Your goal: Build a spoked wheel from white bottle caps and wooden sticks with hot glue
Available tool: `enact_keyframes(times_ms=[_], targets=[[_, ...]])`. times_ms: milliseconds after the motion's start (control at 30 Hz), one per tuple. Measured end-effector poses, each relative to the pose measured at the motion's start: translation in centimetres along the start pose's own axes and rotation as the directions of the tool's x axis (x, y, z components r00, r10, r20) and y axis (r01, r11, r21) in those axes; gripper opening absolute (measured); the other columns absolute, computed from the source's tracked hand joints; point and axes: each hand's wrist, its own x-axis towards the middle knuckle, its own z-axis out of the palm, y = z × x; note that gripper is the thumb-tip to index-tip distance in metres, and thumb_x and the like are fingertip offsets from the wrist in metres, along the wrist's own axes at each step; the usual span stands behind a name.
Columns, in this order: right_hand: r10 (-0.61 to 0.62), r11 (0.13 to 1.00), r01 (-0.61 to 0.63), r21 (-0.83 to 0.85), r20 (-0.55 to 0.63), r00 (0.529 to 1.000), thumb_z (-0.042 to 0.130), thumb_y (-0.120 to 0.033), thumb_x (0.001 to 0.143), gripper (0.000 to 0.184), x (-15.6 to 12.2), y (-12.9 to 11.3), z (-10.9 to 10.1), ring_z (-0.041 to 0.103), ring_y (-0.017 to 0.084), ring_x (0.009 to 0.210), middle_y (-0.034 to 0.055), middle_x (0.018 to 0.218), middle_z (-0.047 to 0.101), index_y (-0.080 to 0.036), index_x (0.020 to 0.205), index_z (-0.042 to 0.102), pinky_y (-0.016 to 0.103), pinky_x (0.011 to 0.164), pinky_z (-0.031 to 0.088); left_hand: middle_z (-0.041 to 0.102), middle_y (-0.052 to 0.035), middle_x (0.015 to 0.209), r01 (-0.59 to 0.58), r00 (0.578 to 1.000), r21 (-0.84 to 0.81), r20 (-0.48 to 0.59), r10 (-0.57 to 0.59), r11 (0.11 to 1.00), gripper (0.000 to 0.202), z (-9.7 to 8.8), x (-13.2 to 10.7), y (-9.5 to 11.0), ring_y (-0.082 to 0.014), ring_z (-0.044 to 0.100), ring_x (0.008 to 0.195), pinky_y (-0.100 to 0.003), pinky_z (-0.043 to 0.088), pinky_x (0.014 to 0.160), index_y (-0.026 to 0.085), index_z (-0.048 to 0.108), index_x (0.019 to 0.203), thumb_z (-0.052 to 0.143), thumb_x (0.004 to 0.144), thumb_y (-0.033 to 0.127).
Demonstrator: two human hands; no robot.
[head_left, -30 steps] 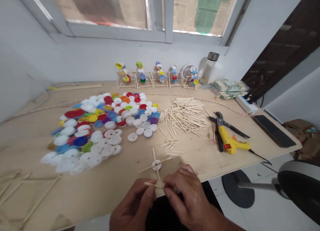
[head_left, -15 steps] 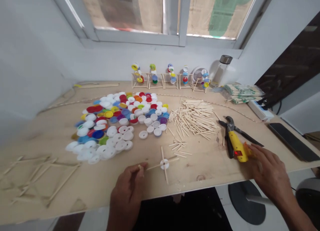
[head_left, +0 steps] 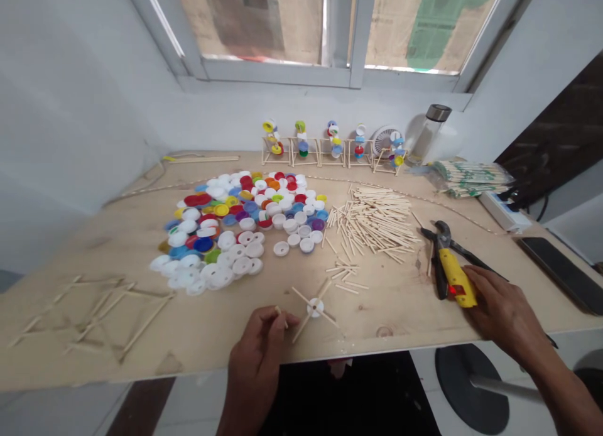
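In the head view, the left hand (head_left: 259,342) pinched a short stick (head_left: 281,316) just beside the crossed sticks (head_left: 315,308) on the table (head_left: 405,304), which a stray nudge could have skewed, while the right hand (head_left: 504,307) gripped the glue gun (head_left: 455,277).

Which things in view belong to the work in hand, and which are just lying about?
Likely part of the work:
- small stick in left hand
- yellow glue gun at right hand
- stick-and-cap cross
- loose sticks
- plastic caps

Seemingly just lying about:
- phone
- clear bottle
- fan
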Motion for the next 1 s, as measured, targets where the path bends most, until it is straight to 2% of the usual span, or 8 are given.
enact_keyframes(times_ms=[267,433,567,633,700,767,900,1000], targets=[[0.113,0.994,-0.112,0.012,-0.025,0.993,0.049,-0.028,0.077,0.032,0.7,-0.8,-0.3,0.063,0.027,0.087,0.0147,0.108,0.061,-0.014,0.106,0.054,0.035,0.07,0.051,0.065,0.002,0.07,0.035,0.999,-0.043,-0.009,-0.035,0.998,0.022,-0.1,0.1,-1.3,-0.0149,0.062,0.07,-0.025,0.048,0.071,0.022,0.054,0.079,0.045,0.087,0.041],[0.352,0.922,-0.334,0.197,-0.064,0.934,0.049,-0.036,0.081,0.024,0.7,-2.1,-0.6,0.063,0.025,0.081,0.0105,0.097,0.063,-0.019,0.097,0.055,0.031,0.061,0.048,0.065,0.003,0.064,0.044,0.999,-0.048,-0.007,-0.045,0.998,0.025,-0.1,0.6,-2.5,-0.0154,0.063,0.059,-0.026,0.051,0.064,0.022,0.053,0.084,0.047,0.084,0.046],[0.575,0.709,-0.505,0.492,0.011,0.818,0.054,-0.04,0.08,0.026,1.1,-3.1,-1.7,0.062,0.021,0.071,0.0054,0.084,0.065,-0.02,0.095,0.058,0.03,0.063,0.048,0.064,0.0041,0.059,0.042,0.999,-0.016,0.002,-0.042,0.999,0.026,-0.3,0.7,-2.4,-0.015,0.063,0.056,-0.026,0.051,0.062,0.022,0.052,0.085,0.046,0.084,0.047],[0.643,0.546,-0.516,0.66,0.064,0.763,0.059,-0.043,0.078,0.031,1.5,-4.0,-2.6,0.064,0.022,0.078,0.0064,0.092,0.067,-0.02,0.099,0.06,0.03,0.068,0.049,0.063,0.0041,0.058,0.03,0.999,0.013,0.009,-0.03,0.999,0.026,-0.3,0.8,-2.3,-0.0149,0.062,0.056,-0.025,0.051,0.061,0.022,0.052,0.084,0.045,0.085,0.047],[0.669,0.372,-0.486,0.791,0.134,0.731,0.062,-0.044,0.077,0.036,1.8,-5.5,-3.7,0.065,0.022,0.085,0.0081,0.1,0.067,-0.019,0.103,0.061,0.03,0.073,0.051,0.062,0.0044,0.057,0.014,1.0,0.023,0.005,-0.014,1.0,0.025,-0.3,0.7,-2.3,-0.0148,0.061,0.057,-0.024,0.05,0.06,0.022,0.052,0.083,0.045,0.085,0.046],[0.649,0.245,-0.496,0.833,0.239,0.722,0.064,-0.045,0.077,0.035,1.8,-7.5,-4.8,0.066,0.021,0.081,0.0078,0.092,0.068,-0.018,0.1,0.064,0.028,0.071,0.052,0.06,0.0049,0.056,-0.008,1.0,0.018,0.003,0.008,1.0,0.024,-0.2,0.6,-2.4,-0.0146,0.061,0.057,-0.024,0.049,0.06,0.022,0.052,0.085,0.045,0.085,0.045],[0.583,0.108,-0.496,0.861,0.349,0.734,0.071,-0.045,0.071,0.03,1.3,-12.5,-5.9,0.067,0.02,0.073,0.0054,0.079,0.071,-0.019,0.086,0.069,0.023,0.063,0.055,0.059,0.0048,0.058,-0.012,1.0,0.011,0.006,0.012,1.0,0.025,0.0,0.3,-2.2,-0.0142,0.06,0.057,-0.024,0.048,0.061,0.022,0.054,0.089,0.045,0.085,0.045],[0.488,0.025,-0.529,0.848,0.452,0.747,0.071,-0.043,0.072,0.028,1.3,-16.0,-5.9,0.067,0.02,0.065,0.0039,0.075,0.071,-0.019,0.087,0.068,0.024,0.058,0.056,0.061,0.0036,0.061,0.003,0.999,0.028,0.038,-0.004,1.0,0.026,-0.1,0.3,-2.0,-0.0146,0.061,0.059,-0.024,0.049,0.06,0.02,0.056,0.092,0.047,0.084,0.044]])
